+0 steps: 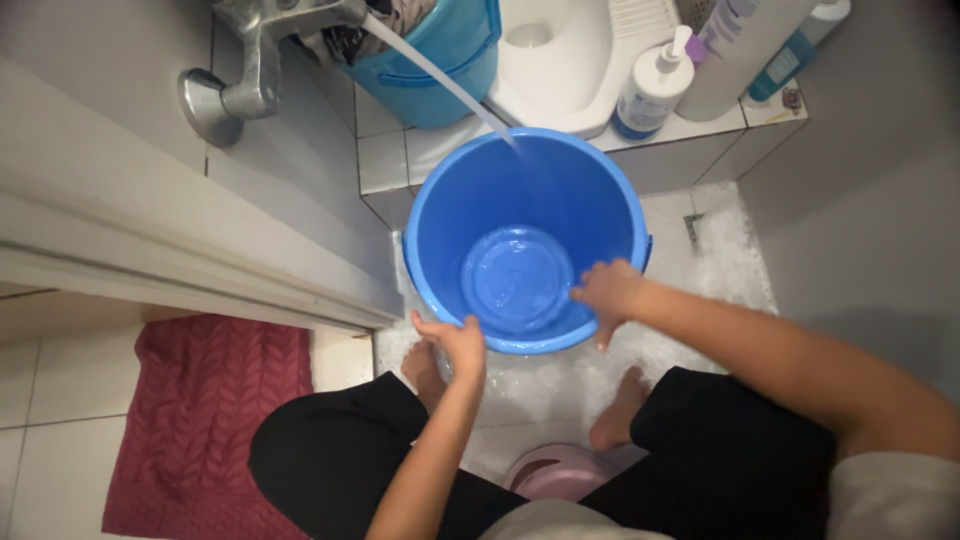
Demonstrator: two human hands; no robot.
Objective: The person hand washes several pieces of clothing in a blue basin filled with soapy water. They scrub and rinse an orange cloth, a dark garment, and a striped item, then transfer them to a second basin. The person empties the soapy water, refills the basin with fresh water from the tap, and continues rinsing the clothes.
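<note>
Bucket (560, 190) rim clasped by left hand (455, 343) and right hand (607, 292).

Grey walls, wet white floor tiles (590, 385) — red mat (205, 420) outside.

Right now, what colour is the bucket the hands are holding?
Blue bucket, seen best from the head camera.

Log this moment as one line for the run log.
left hand: grips bucket rim | right hand: on rim | tap: water running into bucket | floor: soapy
</note>
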